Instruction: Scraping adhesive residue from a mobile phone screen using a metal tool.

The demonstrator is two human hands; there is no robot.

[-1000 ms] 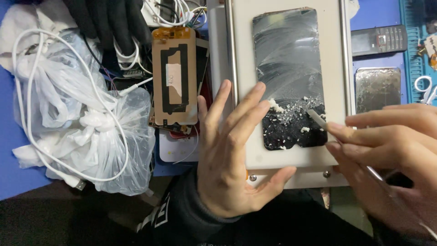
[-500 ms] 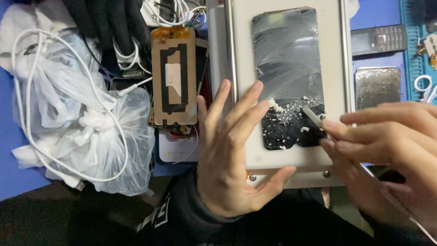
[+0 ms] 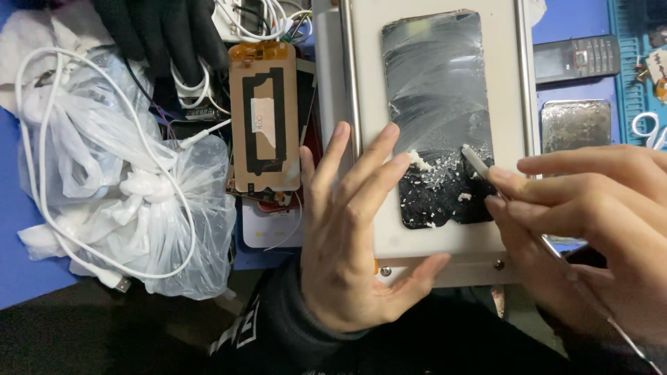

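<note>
A phone screen panel (image 3: 436,90) lies face up on a pale metal plate (image 3: 503,83); its upper part is smeared grey with glue film, its lower part is bare black with white crumbs. My left hand (image 3: 354,236) lies flat and spread on the plate's near left side, its fingertips touching the panel's left edge. My right hand (image 3: 590,222) grips a thin white scraper tool (image 3: 476,161), whose tip rests on the panel at the line between smeared and black areas.
A brown phone frame part (image 3: 265,118) lies left of the plate. A white plastic bag (image 3: 132,201) with white cable sits far left, black gloves (image 3: 160,35) above it. A dark keypad phone (image 3: 577,55) and a silver back cover (image 3: 575,125) lie on the blue mat at right.
The scraper tip has moved up the panel, and the bare black area has grown as crumbs piled at its upper edge. My left hand stayed in place.
</note>
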